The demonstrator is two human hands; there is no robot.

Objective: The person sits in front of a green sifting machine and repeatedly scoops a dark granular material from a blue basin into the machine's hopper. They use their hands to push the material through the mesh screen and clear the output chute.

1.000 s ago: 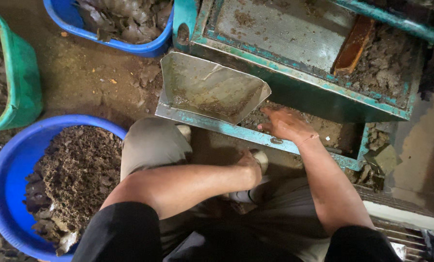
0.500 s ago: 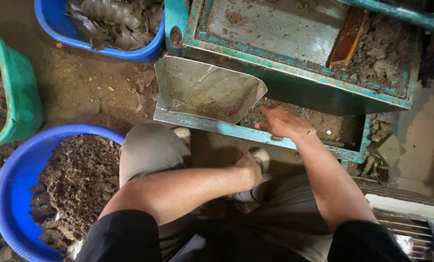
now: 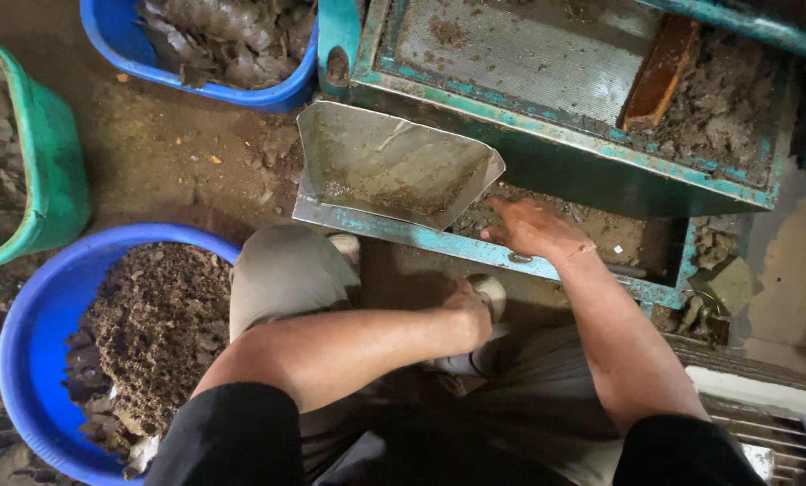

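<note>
The right hand (image 3: 534, 229) lies flat, fingers spread and holding nothing, on the crumbly brown debris (image 3: 592, 236) in the teal machine's lower tray (image 3: 475, 247), just beside the dented metal chute (image 3: 394, 171); the left hand (image 3: 470, 301) reaches down near a pale shoe (image 3: 493, 292), its grip hidden, I cannot tell; a blue tub (image 3: 34, 342) of dark flakes stands at the floor's left edge.

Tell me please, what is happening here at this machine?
A seated person reaches the right hand into the lower turquoise metal tray of a sieving machine, beside a dented grey metal scoop holding brown crumbs. The left hand rests low near a shoe. A round blue plastic tub of dark crumbly material stands beside the person's knee.
</note>
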